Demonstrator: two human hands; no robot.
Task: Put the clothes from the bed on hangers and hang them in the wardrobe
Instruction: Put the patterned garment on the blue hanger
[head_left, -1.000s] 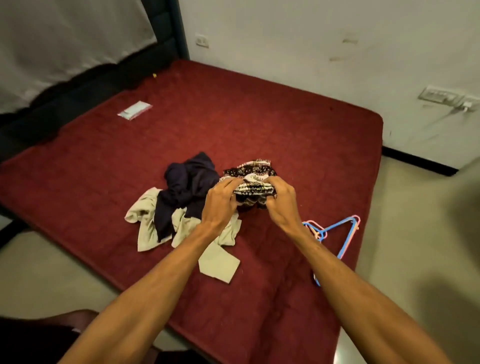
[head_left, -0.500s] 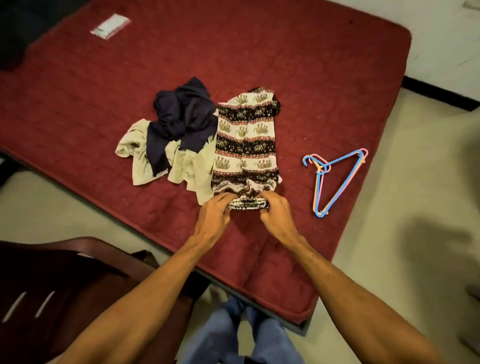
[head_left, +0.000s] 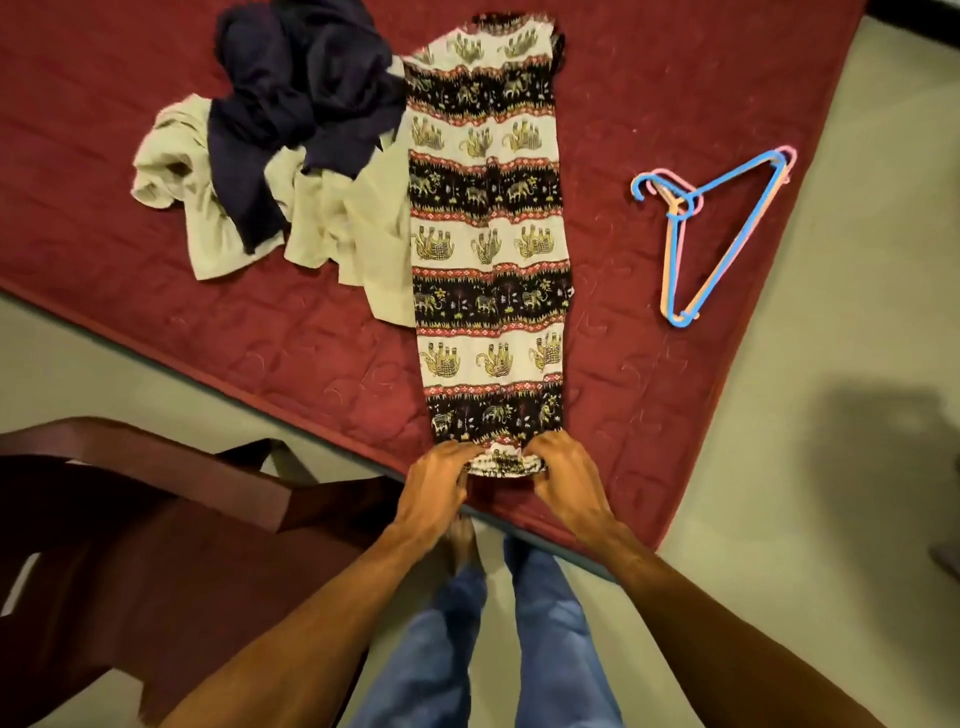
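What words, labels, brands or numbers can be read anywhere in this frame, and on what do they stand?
No text can be read in this frame.
Elephant-print garment, gripped at its near end by the left hand and right hand: pictures and borders only, no letters.
Hangers: no visible marking.
Dark garment, beige garment, bed cover, chair: no writing shows.

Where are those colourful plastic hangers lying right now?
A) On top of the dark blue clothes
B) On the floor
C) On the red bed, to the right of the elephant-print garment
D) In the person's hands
C: the hangers lie flat on the bed, apart from the elephant-print garment and on its right, while the left hand and right hand grip that garment's near end.
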